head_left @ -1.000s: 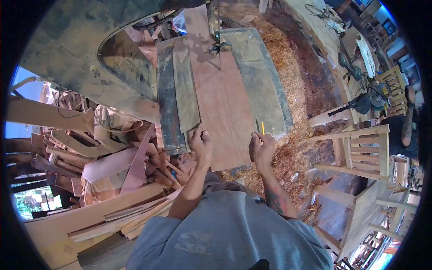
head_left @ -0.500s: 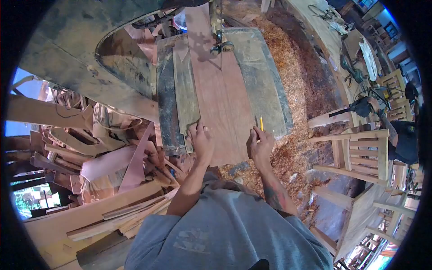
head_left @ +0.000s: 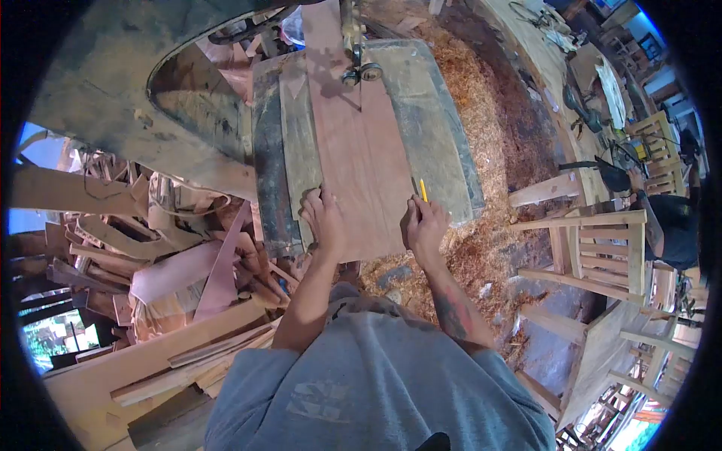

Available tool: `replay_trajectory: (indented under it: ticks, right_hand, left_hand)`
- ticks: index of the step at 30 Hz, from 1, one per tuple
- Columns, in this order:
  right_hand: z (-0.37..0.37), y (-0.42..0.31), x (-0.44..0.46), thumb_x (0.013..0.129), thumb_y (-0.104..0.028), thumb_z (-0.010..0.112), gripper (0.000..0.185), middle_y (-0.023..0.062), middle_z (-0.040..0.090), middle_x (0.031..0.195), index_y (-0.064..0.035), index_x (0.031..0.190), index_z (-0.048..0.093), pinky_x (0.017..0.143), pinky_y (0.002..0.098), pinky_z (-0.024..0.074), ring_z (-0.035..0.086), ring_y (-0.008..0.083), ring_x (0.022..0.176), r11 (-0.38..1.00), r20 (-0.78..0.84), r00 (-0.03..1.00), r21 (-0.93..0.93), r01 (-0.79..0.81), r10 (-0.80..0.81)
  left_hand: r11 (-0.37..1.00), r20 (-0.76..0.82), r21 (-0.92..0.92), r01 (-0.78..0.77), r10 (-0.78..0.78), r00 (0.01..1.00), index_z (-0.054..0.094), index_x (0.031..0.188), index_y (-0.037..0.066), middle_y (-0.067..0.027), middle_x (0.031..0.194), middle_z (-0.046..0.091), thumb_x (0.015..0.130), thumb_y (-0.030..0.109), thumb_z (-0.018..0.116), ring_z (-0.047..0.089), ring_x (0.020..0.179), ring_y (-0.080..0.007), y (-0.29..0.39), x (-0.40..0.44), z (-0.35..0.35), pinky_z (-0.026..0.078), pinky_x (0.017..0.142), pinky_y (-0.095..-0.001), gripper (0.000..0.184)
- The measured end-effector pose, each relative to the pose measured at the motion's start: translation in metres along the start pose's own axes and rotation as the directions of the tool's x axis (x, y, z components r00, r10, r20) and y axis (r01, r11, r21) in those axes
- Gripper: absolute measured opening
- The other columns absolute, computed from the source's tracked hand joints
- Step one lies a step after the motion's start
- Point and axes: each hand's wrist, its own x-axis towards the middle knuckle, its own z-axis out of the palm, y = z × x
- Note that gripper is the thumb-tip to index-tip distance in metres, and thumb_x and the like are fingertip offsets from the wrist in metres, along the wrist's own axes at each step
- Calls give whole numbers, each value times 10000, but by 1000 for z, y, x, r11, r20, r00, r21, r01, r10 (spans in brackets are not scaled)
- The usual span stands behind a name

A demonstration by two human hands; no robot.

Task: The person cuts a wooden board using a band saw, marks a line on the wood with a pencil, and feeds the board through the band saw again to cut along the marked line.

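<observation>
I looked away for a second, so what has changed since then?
The reddish board has slid forward along the machine table. The left hand and right hand moved forward with it. At the picture's right, another person's arm has swung in toward a black tool. Nothing was visibly picked up or let go; the yellow pencil stayed in the right hand.
</observation>
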Motion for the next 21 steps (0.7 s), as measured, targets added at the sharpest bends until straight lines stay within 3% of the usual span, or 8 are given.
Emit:
replay_trajectory:
  ticks: [4,11,13,15,21]
  right_hand:
    - [3,1,2,892,-224,734,167,67,577,807,-136,1032,758,758,432,391,573,275,810,999,-19,999,-28,26,-27]
    - [8,2,10,896,-228,727,154,87,662,917,-127,1007,760,779,432,400,603,279,857,999,-27,999,0,44,-44]
    - [10,1,17,898,-229,724,153,91,678,934,-124,1002,760,788,431,403,612,280,868,999,-18,999,-4,34,-34]
    - [10,4,24,902,-239,715,166,91,686,908,-122,1011,759,797,431,408,626,280,862,999,104,994,-34,18,-14]
    - [11,9,31,900,-220,702,142,77,689,888,-132,1003,747,779,432,407,636,273,845,991,70,990,-50,127,-124]
  left_hand:
    - [1000,-37,17,-16,17,999,531,1347,31,-167,1214,488,917,89,600,452,1178,-348,1,2,-1,349,963,-501,439]
    - [999,-33,42,-18,19,999,514,1365,22,-171,1214,486,932,99,587,453,1172,-357,1,11,2,351,964,-496,445]
    - [999,-33,20,-48,49,998,508,1364,13,-176,1219,483,920,88,585,452,1178,-363,-1,17,4,351,968,-496,456]
    - [999,-35,21,-41,42,999,511,1358,9,-177,1222,483,903,81,595,451,1181,-364,0,23,8,348,973,-496,468]
    - [999,-45,37,-28,30,999,522,1326,-10,-179,1222,483,846,57,626,452,1177,-366,2,24,8,339,978,-500,495]
